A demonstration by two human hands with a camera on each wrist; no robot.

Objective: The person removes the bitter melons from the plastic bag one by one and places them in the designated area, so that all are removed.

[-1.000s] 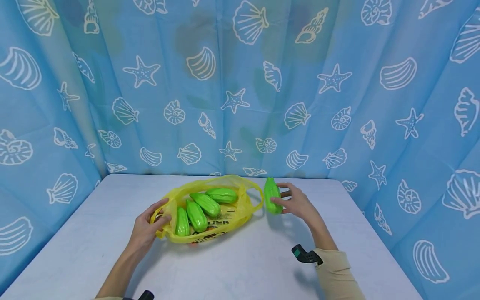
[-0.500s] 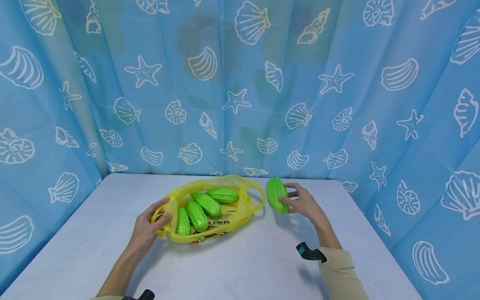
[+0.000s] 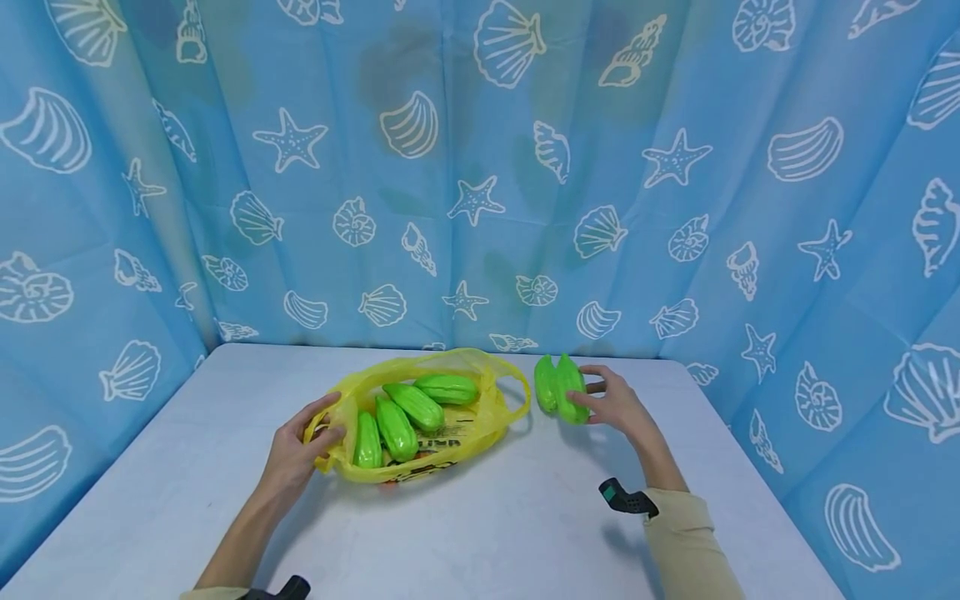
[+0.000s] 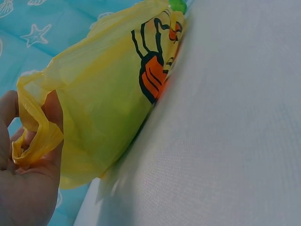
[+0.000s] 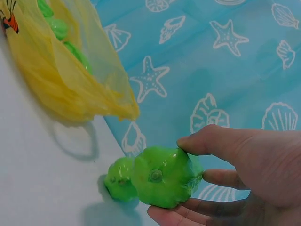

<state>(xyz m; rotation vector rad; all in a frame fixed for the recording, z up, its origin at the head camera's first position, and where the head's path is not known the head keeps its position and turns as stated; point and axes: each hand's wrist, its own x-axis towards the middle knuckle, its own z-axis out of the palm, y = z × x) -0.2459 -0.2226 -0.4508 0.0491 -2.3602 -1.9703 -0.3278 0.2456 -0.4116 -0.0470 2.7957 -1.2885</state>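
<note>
My left hand (image 3: 296,454) grips the bunched left edge of a yellow plastic bag (image 3: 480,442). In the left wrist view, a twisted handle loop (image 4: 40,136) of the bag runs through its fingers. Several glossy green ribbed gourds (image 3: 412,406) lie inside the bag's wide mouth. Right of the bag, my right hand (image 3: 615,402) holds another ribbed gourd (image 3: 572,390) between thumb and fingers. Close on its left is a second gourd (image 3: 546,383) outside the bag. From the right wrist view, the held gourd (image 5: 162,176) partly covers that second one (image 5: 120,179).
A white table (image 3: 450,533) lies under everything. Behind it and at both sides hangs a blue curtain (image 3: 465,242) with white shell prints. The bag's right handle loop (image 3: 517,396) sticks out towards the gourds at the right.
My right hand has shifted a little to the right with its gourd. The second gourd, hidden behind it before, now shows on its left. My left hand keeps its grip on the bag.
</note>
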